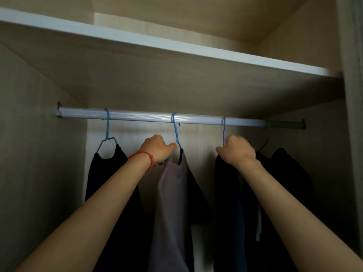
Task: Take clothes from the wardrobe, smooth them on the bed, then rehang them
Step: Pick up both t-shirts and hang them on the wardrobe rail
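We find no brand, label or writing that can be read anywhere in the wardrobe. Our left hand [157, 149], a red bead bracelet [146, 159] on its wrist, curls its fingers around the neck of the middle blue hanger [176, 132], thumb and forefinger pinching the wire just below the hook. That hanger hooks over the silver rail [157, 117] and carries a grey garment [171, 203] with a dark one behind it. Our right hand [236, 151] closes in a fist on the base of the purple hanger [224, 132], its fingers wrapped out of sight on the far side, right above a dark garment [227, 193] that hangs from it. Further left, another blue hanger [107, 130] holds a black garment [110, 173] on the same rail, apart from both hands. At the far right a dark hanger [264, 146] bears more black clothing [284, 173]. A white-edged shelf [176, 46] runs above the rail.
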`<state>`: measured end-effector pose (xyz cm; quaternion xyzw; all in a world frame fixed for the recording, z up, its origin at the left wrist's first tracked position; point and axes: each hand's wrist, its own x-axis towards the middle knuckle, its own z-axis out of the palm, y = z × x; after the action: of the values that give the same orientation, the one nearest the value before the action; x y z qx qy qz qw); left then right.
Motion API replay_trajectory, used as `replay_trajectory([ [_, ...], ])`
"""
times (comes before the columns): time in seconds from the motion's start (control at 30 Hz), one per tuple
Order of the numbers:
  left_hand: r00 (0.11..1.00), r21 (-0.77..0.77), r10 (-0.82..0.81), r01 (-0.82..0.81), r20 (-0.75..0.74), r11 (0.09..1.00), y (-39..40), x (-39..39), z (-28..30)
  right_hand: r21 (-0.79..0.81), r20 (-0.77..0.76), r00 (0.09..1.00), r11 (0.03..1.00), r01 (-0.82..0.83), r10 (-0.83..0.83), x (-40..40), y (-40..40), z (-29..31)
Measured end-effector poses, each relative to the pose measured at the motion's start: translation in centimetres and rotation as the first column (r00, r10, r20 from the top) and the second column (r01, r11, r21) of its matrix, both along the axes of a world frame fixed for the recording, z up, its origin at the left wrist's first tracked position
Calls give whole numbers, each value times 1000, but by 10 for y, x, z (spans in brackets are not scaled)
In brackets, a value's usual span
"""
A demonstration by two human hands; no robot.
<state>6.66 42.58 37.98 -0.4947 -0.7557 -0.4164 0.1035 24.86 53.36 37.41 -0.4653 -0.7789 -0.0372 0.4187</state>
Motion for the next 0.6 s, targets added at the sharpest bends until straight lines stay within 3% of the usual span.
replay_trajectory([
  [0.1,995,-111,86,-91,-45,990,10,10,-4,-155,60,998,988,-12,21,19,17,-13],
  [0.2,985,-89,168,-171,-41,981,15,20,-11,-190,25,997,980,-67,73,34,28,-18],
  [0.47,933,135,78,-132,352,982,22,37,-28,-149,56,990,981,-122,132,39,45,-24],
  [0.6,870,248,-4,-136,493,959,23,48,-31,-94,-19,985,981,-172,171,32,48,-36],
])
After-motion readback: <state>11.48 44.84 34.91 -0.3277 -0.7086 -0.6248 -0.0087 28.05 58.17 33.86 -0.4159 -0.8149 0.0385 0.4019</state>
